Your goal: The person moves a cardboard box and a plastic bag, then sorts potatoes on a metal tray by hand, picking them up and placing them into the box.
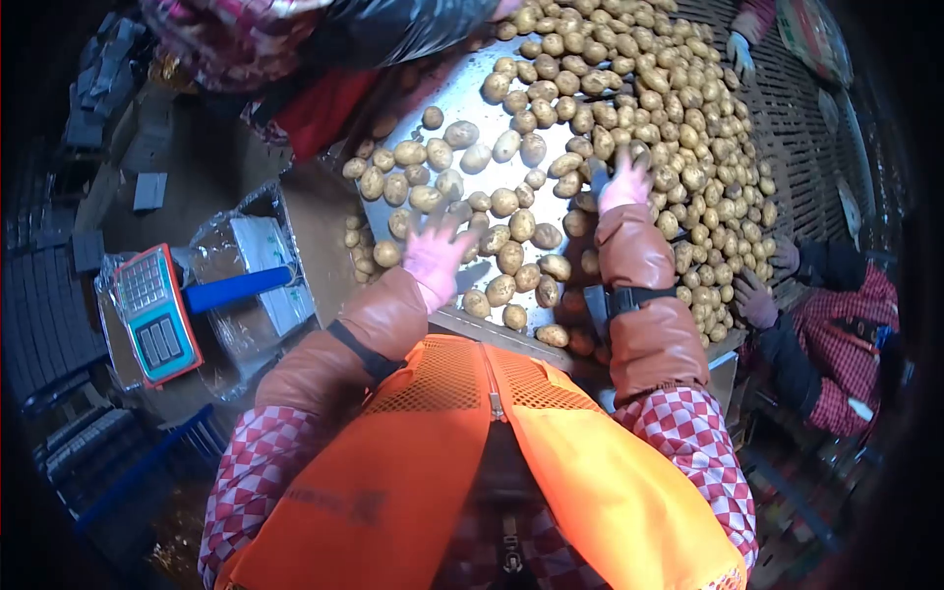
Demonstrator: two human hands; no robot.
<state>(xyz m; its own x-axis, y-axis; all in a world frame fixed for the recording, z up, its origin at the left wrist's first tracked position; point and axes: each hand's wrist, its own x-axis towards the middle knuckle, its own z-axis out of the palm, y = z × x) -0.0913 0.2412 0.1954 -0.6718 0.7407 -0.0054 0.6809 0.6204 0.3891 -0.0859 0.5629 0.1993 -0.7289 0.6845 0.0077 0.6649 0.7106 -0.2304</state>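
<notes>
Both my hands wear pink gloves with grey fingertips. My left hand (436, 254) is over the loose potatoes (501, 203) on the left part of a shiny metal table (473, 96); its fingers are spread and slightly blurred. Farther right, my right hand (625, 185) reaches to the edge of a large potato heap (678, 128). Its thumb and fingers stand apart, with the fingertips against potatoes. I cannot see either hand gripping one. Brown sleeve covers reach up both forearms.
A digital scale (157, 315) stands at left beside a plastic-lined box (258, 264). One co-worker's dark sleeve (393, 29) crosses the far left edge. Another co-worker's gloved hand (755, 300) is by the heap at right; a third's pale glove (740, 56) rests near the slatted surface (787, 128).
</notes>
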